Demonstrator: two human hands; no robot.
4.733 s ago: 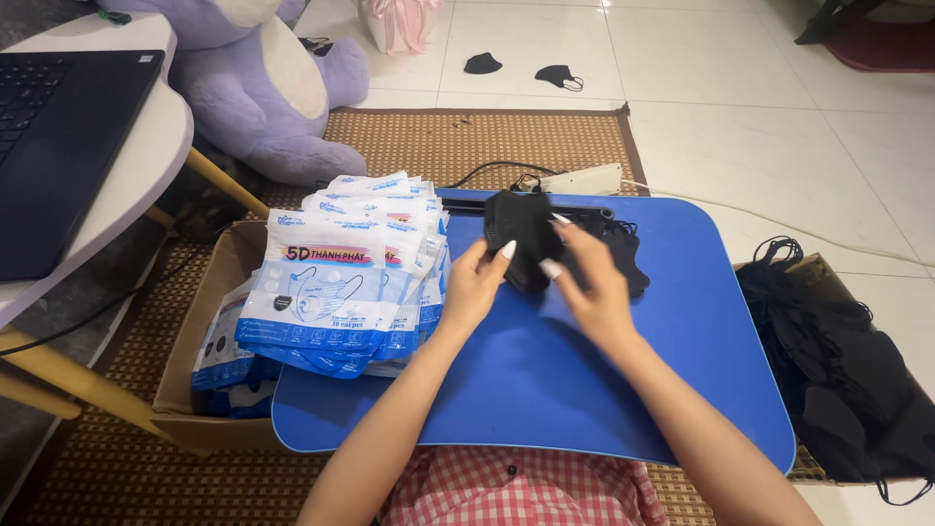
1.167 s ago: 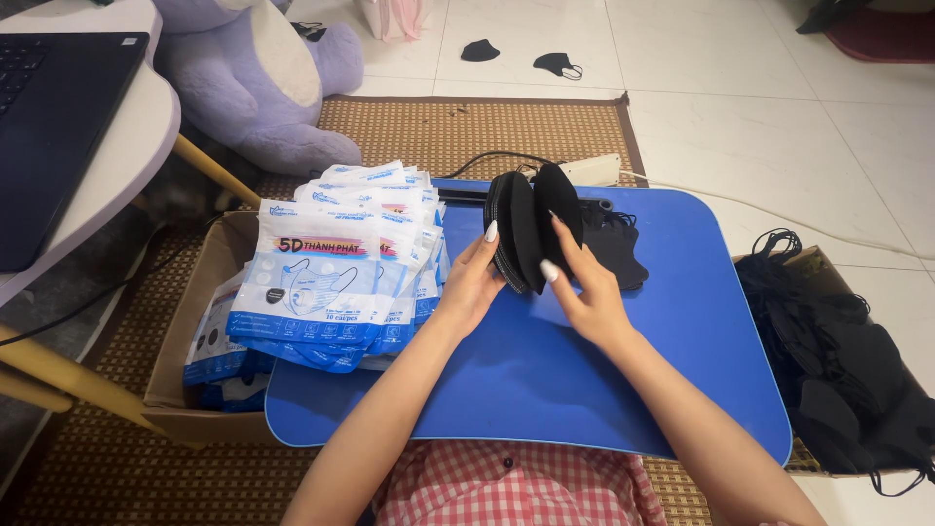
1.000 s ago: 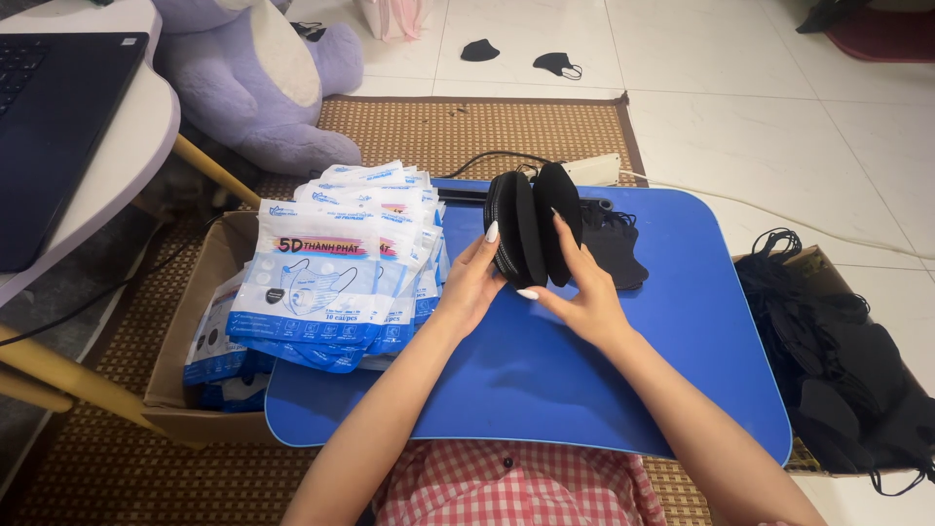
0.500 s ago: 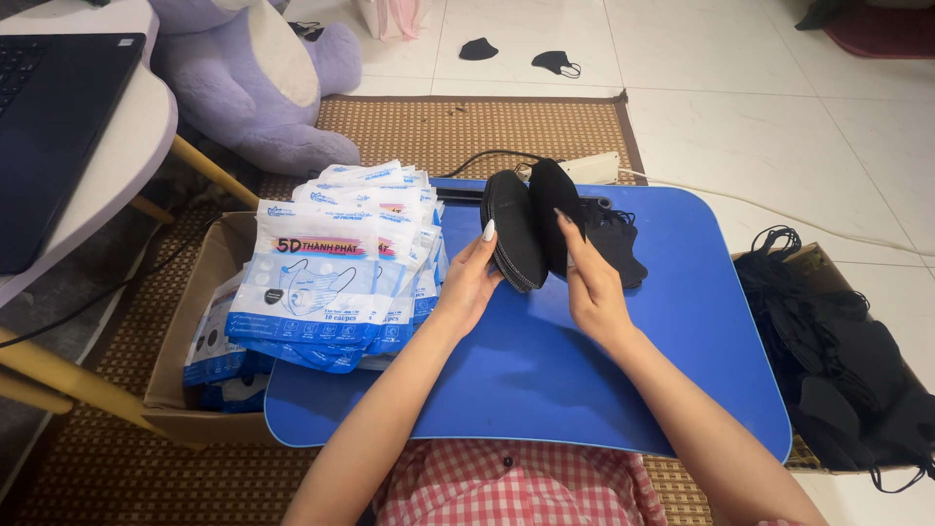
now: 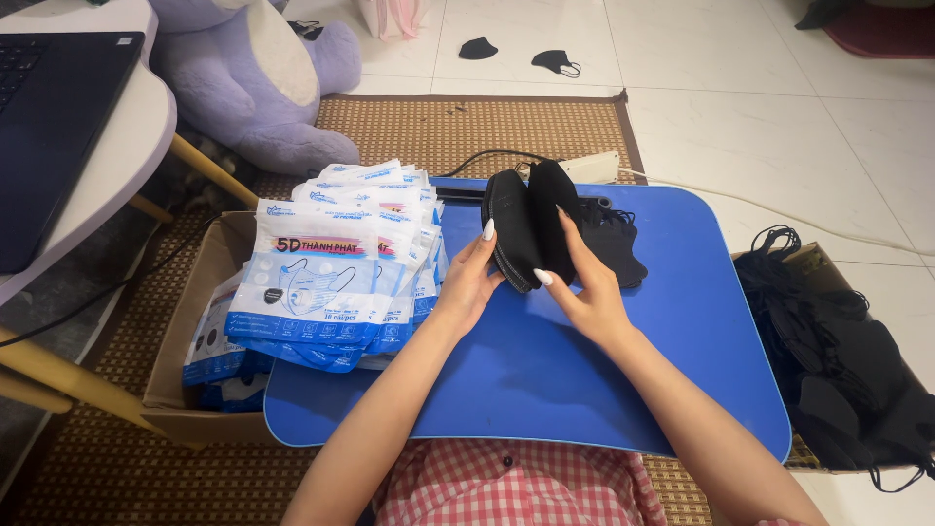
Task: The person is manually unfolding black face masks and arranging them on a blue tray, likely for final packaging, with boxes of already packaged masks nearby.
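From the head camera we see our left hand (image 5: 470, 282) and right hand (image 5: 587, 292) clamped from either side on a stack of black face masks (image 5: 526, 229), held upright on edge over the blue lap table (image 5: 604, 370). More black masks (image 5: 609, 244) lie just behind. A pile of white-and-blue mask packets (image 5: 331, 273) rests at the table's left edge.

Both hands (image 5: 531, 282) hold black masks (image 5: 526, 229) over blue tray (image 5: 682, 370).
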